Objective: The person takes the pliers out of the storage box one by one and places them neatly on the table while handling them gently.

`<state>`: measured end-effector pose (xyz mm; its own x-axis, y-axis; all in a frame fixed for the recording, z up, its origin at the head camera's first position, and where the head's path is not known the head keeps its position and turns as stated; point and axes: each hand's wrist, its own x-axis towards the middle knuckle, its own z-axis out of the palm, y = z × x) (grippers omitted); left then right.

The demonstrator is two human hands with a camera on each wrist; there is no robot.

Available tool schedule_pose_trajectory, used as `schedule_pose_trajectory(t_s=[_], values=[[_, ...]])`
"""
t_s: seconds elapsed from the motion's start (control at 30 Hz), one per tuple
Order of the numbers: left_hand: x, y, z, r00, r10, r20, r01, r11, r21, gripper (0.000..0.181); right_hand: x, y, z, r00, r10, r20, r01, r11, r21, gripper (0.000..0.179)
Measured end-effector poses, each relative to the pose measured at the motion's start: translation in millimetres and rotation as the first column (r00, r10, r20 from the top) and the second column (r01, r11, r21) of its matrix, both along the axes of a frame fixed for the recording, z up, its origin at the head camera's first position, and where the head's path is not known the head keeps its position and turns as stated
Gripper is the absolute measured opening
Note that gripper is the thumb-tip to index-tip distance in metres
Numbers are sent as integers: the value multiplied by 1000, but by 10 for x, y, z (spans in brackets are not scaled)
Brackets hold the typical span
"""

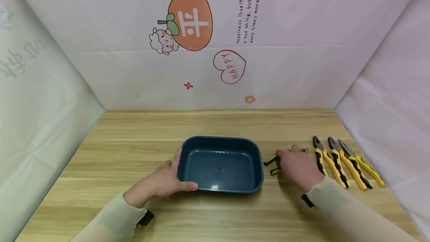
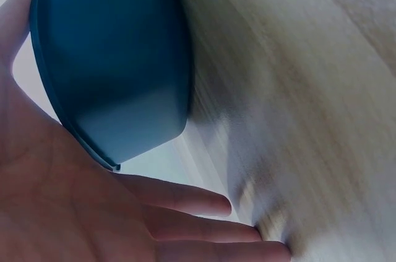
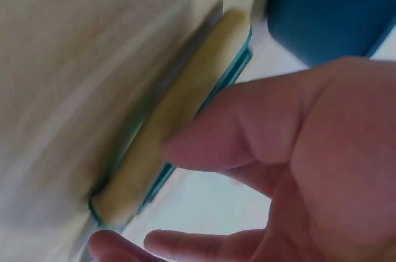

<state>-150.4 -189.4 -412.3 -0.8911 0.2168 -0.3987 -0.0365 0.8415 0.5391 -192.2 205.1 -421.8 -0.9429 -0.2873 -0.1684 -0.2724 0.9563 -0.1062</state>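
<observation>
A dark blue rectangular plastic box stands on the wooden table. My left hand rests against its left end, thumb at the near rim and index finger by the far left corner. In the left wrist view the fingers are straight and spread beside the box wall. Right of the box, my right hand holds a pair of green-handled pliers, its head partly showing beyond the fingers. In the right wrist view my thumb lies against a yellowish handle with green edging; the index finger is mostly hidden.
Several pliers with yellow-and-black handles lie side by side right of my right hand, the rightmost a long-nosed pair. White printed cloth hangs behind the wooden table and along both sides.
</observation>
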Motion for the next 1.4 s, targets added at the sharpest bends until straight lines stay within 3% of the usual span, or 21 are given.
schedule_pose_trajectory(t_s=[0.23,0.43,0.57,0.8,1.03,1.27,1.4], values=[[-1,0,7,1000,-2,-1,2,1000,-1,133,19,-63,11,997,-14,71,14,1000,-2,19],[3,-1,-7,1000,1,-2,-1,1000,0,134,46,-30,52,997,-13,79,8,998,60,39],[6,0,-10,1000,5,0,-5,1000,5,134,81,17,86,998,18,64,-22,998,57,35],[4,-3,-10,1000,7,7,-7,1000,6,134,76,179,102,995,5,103,-6,1000,12,27],[2,-8,-20,1000,5,0,-5,1000,7,133,70,358,52,996,40,83,-41,999,11,30],[-5,-8,-28,1000,-2,-4,2,1000,6,132,93,486,57,993,-3,119,0,1000,22,37],[-9,-7,-29,1000,-5,-6,5,1000,6,133,113,523,61,995,13,103,-18,999,41,38]])
